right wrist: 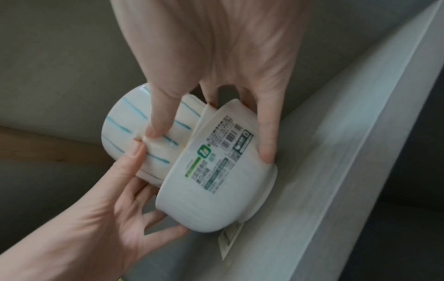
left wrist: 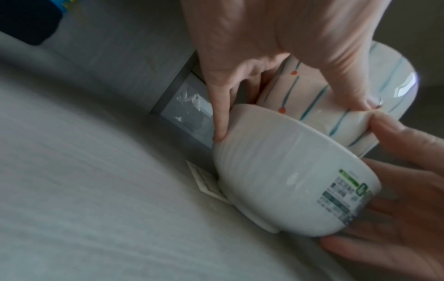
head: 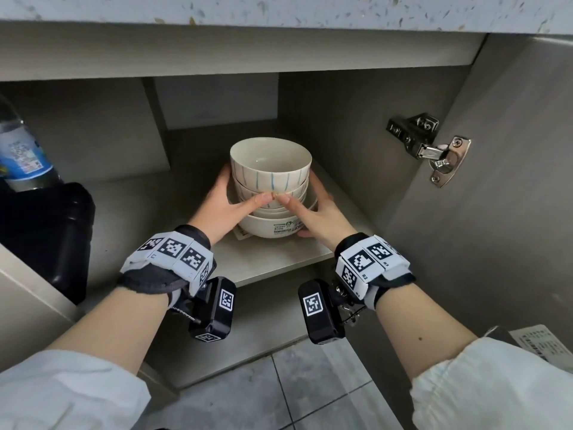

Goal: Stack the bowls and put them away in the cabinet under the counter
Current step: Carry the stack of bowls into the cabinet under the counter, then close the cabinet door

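A stack of bowls sits on the cabinet shelf under the counter. The bottom one is a plain white bowl with a printed label; blue-striped bowls nest above it. My left hand holds the stack's left side and my right hand holds its right side, thumbs meeting on the striped bowls' front. In the left wrist view, my left hand spans the white bowl and a striped bowl. In the right wrist view, my right hand spans the white bowl likewise.
A paper tag pokes out from under the white bowl. A water bottle and a black case stand at the left. The open door with its metal hinge is at the right. The speckled countertop overhangs above; the tiled floor lies below.
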{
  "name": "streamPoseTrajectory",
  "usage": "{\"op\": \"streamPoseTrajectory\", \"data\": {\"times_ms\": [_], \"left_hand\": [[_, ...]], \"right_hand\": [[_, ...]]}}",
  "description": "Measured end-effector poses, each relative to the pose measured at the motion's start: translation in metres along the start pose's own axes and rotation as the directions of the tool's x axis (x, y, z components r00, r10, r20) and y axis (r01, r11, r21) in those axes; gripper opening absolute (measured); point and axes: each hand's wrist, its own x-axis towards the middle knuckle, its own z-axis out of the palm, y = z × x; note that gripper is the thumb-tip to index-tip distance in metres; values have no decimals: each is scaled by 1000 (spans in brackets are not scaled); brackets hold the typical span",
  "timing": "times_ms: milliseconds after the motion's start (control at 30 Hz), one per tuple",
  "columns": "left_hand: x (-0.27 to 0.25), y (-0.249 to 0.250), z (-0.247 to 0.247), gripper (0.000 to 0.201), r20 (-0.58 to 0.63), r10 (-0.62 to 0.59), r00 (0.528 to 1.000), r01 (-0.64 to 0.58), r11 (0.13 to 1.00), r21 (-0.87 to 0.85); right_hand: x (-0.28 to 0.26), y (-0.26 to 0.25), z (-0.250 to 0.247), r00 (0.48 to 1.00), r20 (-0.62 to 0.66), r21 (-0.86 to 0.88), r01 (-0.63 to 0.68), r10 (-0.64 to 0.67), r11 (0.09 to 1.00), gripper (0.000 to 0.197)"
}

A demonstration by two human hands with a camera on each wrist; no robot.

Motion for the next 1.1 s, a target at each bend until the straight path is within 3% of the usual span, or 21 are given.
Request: {"op": "streamPoseTrajectory", "data": {"times_ms": [200, 333, 500, 633, 767, 933, 1100], "left_hand": [[4, -9, 0, 89, -23, -20, 1000, 20, 1000, -5], [-1, -10, 1, 93, -39, -73, 997, 71, 997, -34], [-24, 8, -3, 97, -21, -235, 972, 234, 971, -55], [-48, 41, -11, 85, 9, -341, 940, 341, 940, 28], [-77, 103, -21, 60, 62, -363, 930, 355, 928, 116], [-113, 196, -33, 35, 116, -378, 918, 370, 925, 85], [-137, 278, -49, 26, 95, -189, 977, 160, 954, 255]], "right_hand": [[-1, 2, 5, 1000, -3, 0, 27, -27, 1000, 95], [-13, 0, 5, 1000, -22, 11, -4, 4, 1000, 85], [-44, -24, -7, 988, -69, 90, -135, 142, 987, 75], [-76, -54, -21, 959, -83, 92, -263, 271, 960, 67], [-117, -105, -52, 937, -64, 45, -340, 343, 939, 54], [-174, -181, -99, 932, -24, 62, -359, 361, 931, 22], [-214, -234, -146, 949, -139, -128, -302, 284, 945, 24]]}}
